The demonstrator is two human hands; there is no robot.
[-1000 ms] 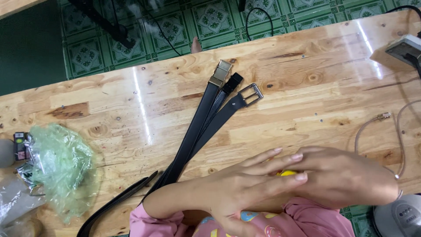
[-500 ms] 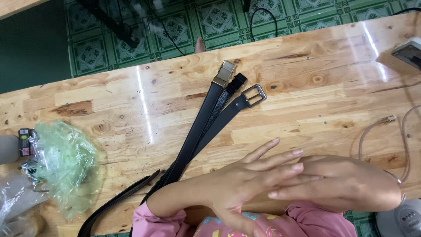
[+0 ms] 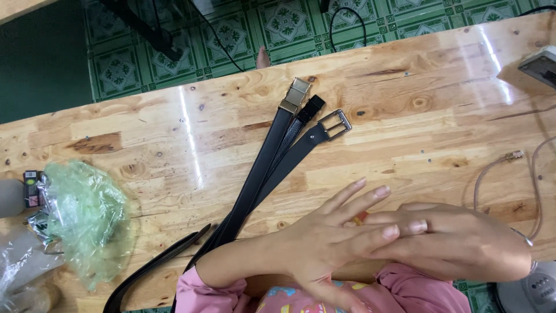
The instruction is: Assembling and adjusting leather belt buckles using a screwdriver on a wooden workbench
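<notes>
My left hand (image 3: 330, 243) comes in from the lower left in a pink sleeve. Its fingers are spread and lie across the fingers of my right hand (image 3: 463, 243), which rests palm down near the table's front edge. A small yellow-orange thing (image 3: 360, 219) peeks out between the two hands; most of it is hidden and I cannot tell which hand holds it. Black belts (image 3: 260, 179) lie in a bundle just left of my hands, running up to a gold buckle (image 3: 295, 95) and a silver buckle (image 3: 335, 124).
The wooden table (image 3: 417, 87) fills the view. A crumpled green plastic bag (image 3: 84, 217) and clear plastic lie at the left. A thin cable (image 3: 498, 165) curls at the right, with a grey device (image 3: 541, 64) at the far right edge. Green tiled floor (image 3: 243, 29) lies beyond the table.
My left hand's fingers have spread and slid a little further over the right hand. The yellow-orange thing shows less than before. The belts have not moved.
</notes>
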